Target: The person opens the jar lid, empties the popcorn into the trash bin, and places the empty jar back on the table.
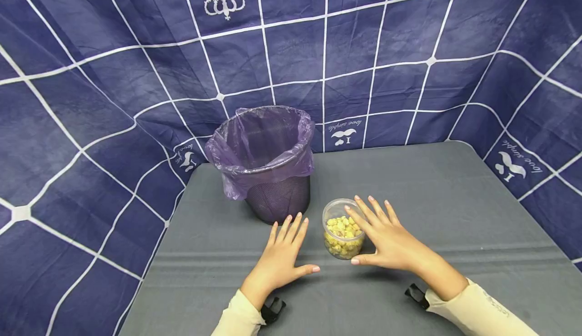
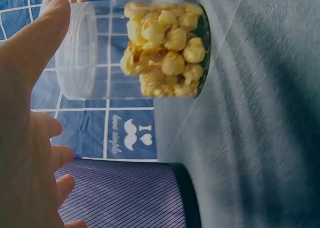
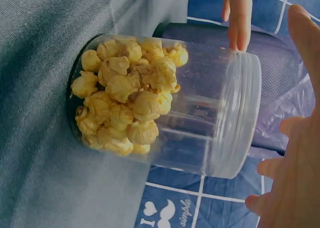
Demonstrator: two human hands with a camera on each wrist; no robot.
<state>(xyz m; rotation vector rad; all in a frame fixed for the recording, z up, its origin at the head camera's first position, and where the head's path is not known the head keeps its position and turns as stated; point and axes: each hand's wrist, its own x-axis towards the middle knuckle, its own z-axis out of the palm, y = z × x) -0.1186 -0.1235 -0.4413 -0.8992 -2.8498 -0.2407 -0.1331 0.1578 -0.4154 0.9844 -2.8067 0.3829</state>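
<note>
A clear plastic jar [image 1: 344, 250] stands upright on the grey cloth, lidless in the head view. Yellow popcorn [image 3: 122, 96] fills its lower part. My right hand [image 1: 390, 242] is spread beside the jar on its right, palm down, fingers straight, holding nothing; whether it touches the jar I cannot tell. To the left of the jar, my left hand [image 1: 279, 261] is held with straight, spread fingers and an empty palm, apart from the jar. In the left wrist view the jar [image 2: 82, 51] appears past the left thumb.
Behind the left hand stands a black mesh bin [image 1: 282, 197] lined with a purple plastic bag [image 1: 291, 161]. A grey cloth [image 1: 432, 189] covers the table. Blue fabric with white grid lines [image 1: 354, 38] hangs around the back and sides.
</note>
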